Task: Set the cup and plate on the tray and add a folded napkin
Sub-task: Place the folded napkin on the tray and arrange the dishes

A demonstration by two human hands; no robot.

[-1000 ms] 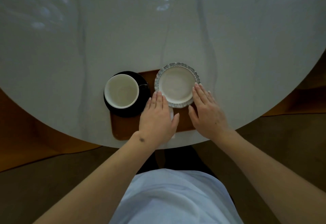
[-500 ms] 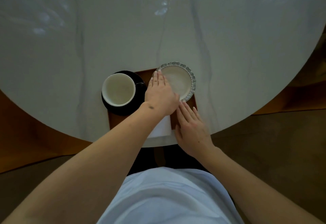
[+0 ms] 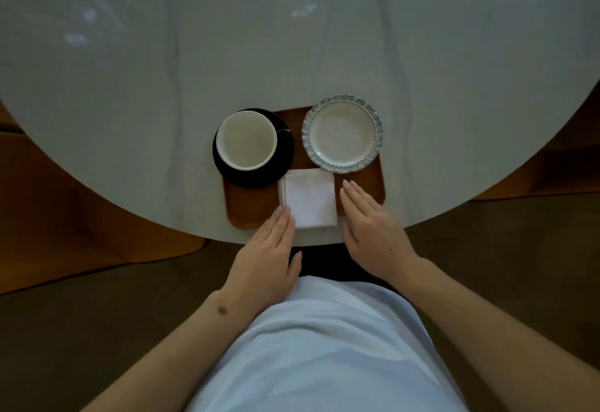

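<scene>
A brown wooden tray lies at the near edge of the table. On its left end a white cup stands on a black saucer that overhangs the tray. The scalloped white plate rests on the tray's far right corner. A folded white napkin lies flat at the tray's near middle. My left hand lies flat, its fingertips at the napkin's near left corner. My right hand lies flat just right of the napkin, holding nothing.
The round grey marble table stretches away beyond the tray. Its curved near edge runs just below the napkin. Brown floor and orange wooden chair seats show under the table on both sides.
My left hand drew back from the plate to the napkin's near left corner. My right hand shifted right, uncovering the napkin. The napkin now lies fully in view.
</scene>
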